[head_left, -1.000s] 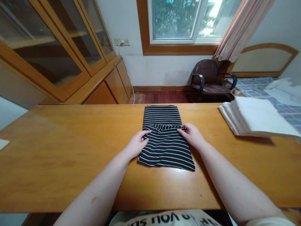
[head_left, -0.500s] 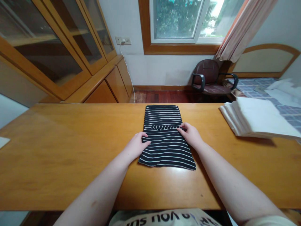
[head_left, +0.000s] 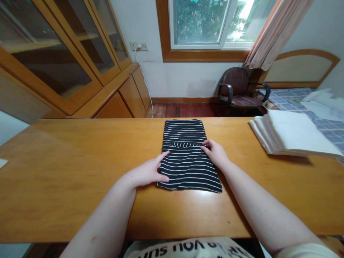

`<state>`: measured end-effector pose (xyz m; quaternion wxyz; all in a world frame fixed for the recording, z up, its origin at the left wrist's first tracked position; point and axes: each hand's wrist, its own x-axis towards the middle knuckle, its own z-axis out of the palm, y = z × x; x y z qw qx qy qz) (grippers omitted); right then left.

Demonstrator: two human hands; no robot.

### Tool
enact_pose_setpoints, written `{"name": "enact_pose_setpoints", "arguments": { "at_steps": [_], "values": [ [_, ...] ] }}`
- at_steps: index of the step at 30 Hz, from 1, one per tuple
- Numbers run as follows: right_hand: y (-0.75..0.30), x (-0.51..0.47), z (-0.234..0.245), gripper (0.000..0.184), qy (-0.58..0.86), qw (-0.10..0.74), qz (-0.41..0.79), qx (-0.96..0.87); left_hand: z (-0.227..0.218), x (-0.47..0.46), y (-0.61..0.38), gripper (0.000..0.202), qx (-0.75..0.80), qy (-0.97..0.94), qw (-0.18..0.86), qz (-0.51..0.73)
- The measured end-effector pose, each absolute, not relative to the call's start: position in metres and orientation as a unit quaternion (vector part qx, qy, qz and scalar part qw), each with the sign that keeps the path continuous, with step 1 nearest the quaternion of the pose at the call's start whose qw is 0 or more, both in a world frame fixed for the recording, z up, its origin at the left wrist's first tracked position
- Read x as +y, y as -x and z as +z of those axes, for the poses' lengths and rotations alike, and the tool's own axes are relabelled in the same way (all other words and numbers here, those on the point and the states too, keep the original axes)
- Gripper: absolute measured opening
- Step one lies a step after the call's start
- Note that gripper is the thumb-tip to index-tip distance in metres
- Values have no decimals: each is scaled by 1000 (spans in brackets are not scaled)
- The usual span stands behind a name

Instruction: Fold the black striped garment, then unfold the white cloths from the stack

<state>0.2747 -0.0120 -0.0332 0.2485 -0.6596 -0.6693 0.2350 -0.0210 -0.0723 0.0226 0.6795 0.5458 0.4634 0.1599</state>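
Observation:
A folded black garment with white stripes (head_left: 188, 157) lies flat on the wooden table (head_left: 67, 172), in the middle near the far edge. My left hand (head_left: 147, 172) rests at the garment's near left corner, fingers stretched out and touching the cloth. My right hand (head_left: 215, 154) lies on the garment's right edge, fingertips pressed on the fold line across its middle. Neither hand lifts the cloth.
A stack of folded white cloths (head_left: 290, 138) sits on the table at the right. Beyond the table stand a dark armchair (head_left: 239, 89), a bed (head_left: 317, 107) and wooden glass-door cabinets (head_left: 67, 61). A white scrap (head_left: 2, 163) lies at the table's left edge.
My left hand has slid back along the garment's left edge, from the fold line toward the near left corner. The right hand has stayed on the right edge.

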Motion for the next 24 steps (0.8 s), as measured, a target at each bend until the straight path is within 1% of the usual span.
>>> {"name": "enact_pose_setpoints", "arguments": {
  "at_steps": [2, 4, 9, 10, 16, 20, 22, 24],
  "values": [
    [-275, -12, -33, 20, 665, 249, 229, -666, 30, -75, 19, 102, 450, -560, 678, 154],
    [-274, -12, -33, 20, 668, 250, 225, -664, 35, -76, 18, 95, 454, -588, 654, 144],
    [-274, -12, -31, 20, 673, 247, 222, -660, 35, -74, 20, 64, 504, -703, 501, 5],
    [-273, -12, -32, 20, 674, 247, 223, -660, 33, -73, 21, 61, 504, -715, 484, -10],
    [-274, -11, -34, 21, 671, 249, 228, -660, 29, -71, 22, 63, 531, -723, 438, -62],
    [-276, -11, -35, 27, 653, 252, 245, -671, 29, -71, 20, 63, 545, -720, 426, -49],
    [-278, -12, -35, 32, 639, 260, 260, -675, 27, -70, 18, 54, 563, -720, 405, -5],
    [-278, -14, -34, 34, 631, 261, 265, -681, 25, -68, 14, 42, 599, -723, 341, 59]
  ]
}}
